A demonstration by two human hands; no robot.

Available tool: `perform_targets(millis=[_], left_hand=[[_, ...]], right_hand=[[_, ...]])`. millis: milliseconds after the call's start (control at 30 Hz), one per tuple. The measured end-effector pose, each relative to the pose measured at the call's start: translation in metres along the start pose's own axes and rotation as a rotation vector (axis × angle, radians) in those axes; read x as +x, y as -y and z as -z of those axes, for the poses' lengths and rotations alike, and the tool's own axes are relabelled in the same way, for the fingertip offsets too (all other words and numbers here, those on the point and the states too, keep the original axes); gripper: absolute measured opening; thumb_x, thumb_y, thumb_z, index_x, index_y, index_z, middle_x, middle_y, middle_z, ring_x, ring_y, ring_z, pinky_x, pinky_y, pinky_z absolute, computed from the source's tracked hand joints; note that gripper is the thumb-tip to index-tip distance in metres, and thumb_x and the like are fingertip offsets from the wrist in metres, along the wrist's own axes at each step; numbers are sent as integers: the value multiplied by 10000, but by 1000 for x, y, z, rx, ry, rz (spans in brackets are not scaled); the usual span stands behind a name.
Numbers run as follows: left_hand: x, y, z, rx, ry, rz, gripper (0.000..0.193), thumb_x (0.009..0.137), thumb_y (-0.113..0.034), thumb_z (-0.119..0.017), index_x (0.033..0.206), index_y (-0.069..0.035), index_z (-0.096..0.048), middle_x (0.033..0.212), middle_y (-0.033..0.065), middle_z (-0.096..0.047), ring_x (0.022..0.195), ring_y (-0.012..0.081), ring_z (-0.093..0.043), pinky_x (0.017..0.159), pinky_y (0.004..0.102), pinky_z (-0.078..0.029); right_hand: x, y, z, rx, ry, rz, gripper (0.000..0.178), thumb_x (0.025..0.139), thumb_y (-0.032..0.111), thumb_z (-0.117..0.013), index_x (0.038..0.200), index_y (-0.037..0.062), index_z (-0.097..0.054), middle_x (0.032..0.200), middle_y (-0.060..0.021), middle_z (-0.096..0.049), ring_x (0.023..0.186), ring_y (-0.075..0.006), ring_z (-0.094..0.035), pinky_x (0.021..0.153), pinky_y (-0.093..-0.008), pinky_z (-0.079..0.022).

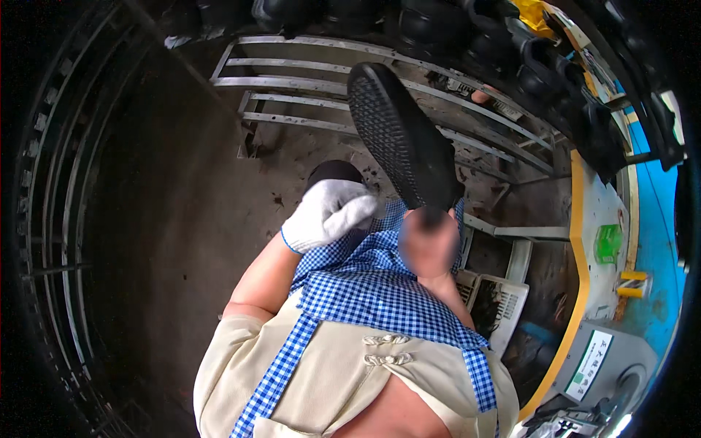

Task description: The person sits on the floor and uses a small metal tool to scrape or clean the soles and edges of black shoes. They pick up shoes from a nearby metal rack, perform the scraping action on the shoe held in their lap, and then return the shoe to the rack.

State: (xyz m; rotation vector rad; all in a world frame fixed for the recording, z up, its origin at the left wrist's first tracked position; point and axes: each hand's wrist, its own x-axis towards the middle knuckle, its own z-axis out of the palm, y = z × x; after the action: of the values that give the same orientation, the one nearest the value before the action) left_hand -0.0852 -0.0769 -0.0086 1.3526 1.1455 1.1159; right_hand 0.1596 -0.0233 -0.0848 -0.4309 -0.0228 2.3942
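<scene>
A black shoe [398, 135] is held up in front of me, its textured sole turned toward view and its toe pointing up and to the left. My right hand [431, 244], bare and blurred, grips it at the heel end. To the left is my left hand [327, 215] in a white knit glove with a blue cuff edge. Its fingers are curled in, apart from the shoe; whatever they may hold is hidden. Just beyond that glove a rounded black thing [334, 172] shows, its kind unclear. A blue checked apron [372, 296] covers my lap.
Metal rack rails [292, 84] run across the far side, with several black shoes [431, 25] above. On the right stands a yellow-edged bench [580, 255] carrying a green container [607, 243] and a grey machine [610, 358]. A white crate [504, 306] is below it.
</scene>
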Motion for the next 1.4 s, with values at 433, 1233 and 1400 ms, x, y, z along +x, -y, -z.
perform_targets(millis=[433,1233,1400], left_hand=[[-10,-3,-2,93,-487,10,309,827,-183,-766,1029,20,-649,1082,98,-650,910,159,-615,827,317,-506],[-3,-37,-23,-418,-370,80,286,912,-136,-694,1143,25,-644,972,86,-712,752,118,-655,686,235,-533],[-2,-33,-28,-115,-400,-61,271,899,-70,-685,1154,17,-656,977,83,-718,850,106,-642,769,251,-524]], right_hand=[[0,20,-73,-1669,58,937,863,675,204,-861,1384,36,-400,1158,-161,-619,980,-270,-670,839,-371,-553],[13,13,-125,-1979,306,1295,333,755,125,-803,1062,110,-676,790,-22,-599,589,-164,-634,505,-291,-507],[2,10,-153,-2440,292,1190,165,758,64,-746,889,57,-646,804,-58,-571,591,-192,-629,491,-315,-491]])
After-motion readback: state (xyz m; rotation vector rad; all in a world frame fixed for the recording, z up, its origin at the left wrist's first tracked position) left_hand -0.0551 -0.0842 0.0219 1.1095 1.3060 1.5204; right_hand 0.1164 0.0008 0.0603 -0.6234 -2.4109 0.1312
